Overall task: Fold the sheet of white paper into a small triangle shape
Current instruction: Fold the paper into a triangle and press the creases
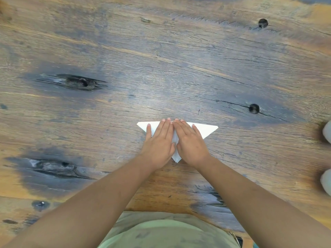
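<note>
A folded sheet of white paper (206, 130) is seen lying flat on a weathered wooden tabletop (161, 68), toward the near edge, in front of the person. The paper is shaped as a triangle: its long edge is turned toward the far side of the tabletop and its point is directed at the near edge. The left hand (159, 142) is laid flat on the left half of the triangle, with the fingers straight and held together and the thumb spread out to the left. The right hand (189, 142) is laid flat on the right half in the same manner, its thumb spread to the right. The two hands are set side by side, the index fingers touching or nearly so near the middle of the long edge. Nothing is gripped by either hand; the paper is only pressed down. The left and right corners and the near tip of the triangle are left uncovered. Two pale rounded objects (326, 181), cut off by the frame, are seen at the right edge of the tabletop. A green shirt (168, 231) is visible at the near edge.
</note>
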A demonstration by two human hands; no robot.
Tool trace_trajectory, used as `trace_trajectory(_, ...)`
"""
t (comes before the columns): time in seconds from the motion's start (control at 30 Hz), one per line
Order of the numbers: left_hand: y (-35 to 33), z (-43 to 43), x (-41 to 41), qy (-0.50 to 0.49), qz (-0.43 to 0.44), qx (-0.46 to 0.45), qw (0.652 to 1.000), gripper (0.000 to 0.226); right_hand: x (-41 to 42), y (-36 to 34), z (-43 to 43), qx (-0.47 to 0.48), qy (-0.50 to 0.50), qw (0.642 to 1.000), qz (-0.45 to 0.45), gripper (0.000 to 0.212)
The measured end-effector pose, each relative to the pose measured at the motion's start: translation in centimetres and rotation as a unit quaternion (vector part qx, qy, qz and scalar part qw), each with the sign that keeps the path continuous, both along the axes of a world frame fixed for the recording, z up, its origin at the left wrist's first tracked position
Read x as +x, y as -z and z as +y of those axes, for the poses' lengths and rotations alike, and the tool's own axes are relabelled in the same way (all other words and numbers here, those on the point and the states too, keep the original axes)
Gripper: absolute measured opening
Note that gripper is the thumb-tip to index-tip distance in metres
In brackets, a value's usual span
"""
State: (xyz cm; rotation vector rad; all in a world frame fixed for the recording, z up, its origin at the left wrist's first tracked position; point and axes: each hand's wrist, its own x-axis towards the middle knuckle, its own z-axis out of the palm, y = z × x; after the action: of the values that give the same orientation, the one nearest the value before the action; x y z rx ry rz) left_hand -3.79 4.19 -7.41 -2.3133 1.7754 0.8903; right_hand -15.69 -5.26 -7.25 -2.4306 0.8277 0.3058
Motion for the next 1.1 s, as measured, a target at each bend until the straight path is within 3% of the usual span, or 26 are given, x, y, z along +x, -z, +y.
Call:
trace_trajectory(0.27,0.6,1.6,1.5,0.042,-0.035,0.022,0.998,0.067,0.2,0.0,-0.1,-0.016,-0.002,1.0,-0.006,0.067)
trace_trajectory(0.6,0.0,4.9,3.5,-0.044,-0.032,0.033,0.998,0.069,0.4,0.1,0.1,-0.02,0.002,1.0,0.009,0.071)
trace_trajectory(1.1,0.1,5.7,4.2,-0.091,-0.023,0.009,0.996,0.067,0.1,-0.2,-0.1,0.004,0.006,1.0,-0.017,0.071)
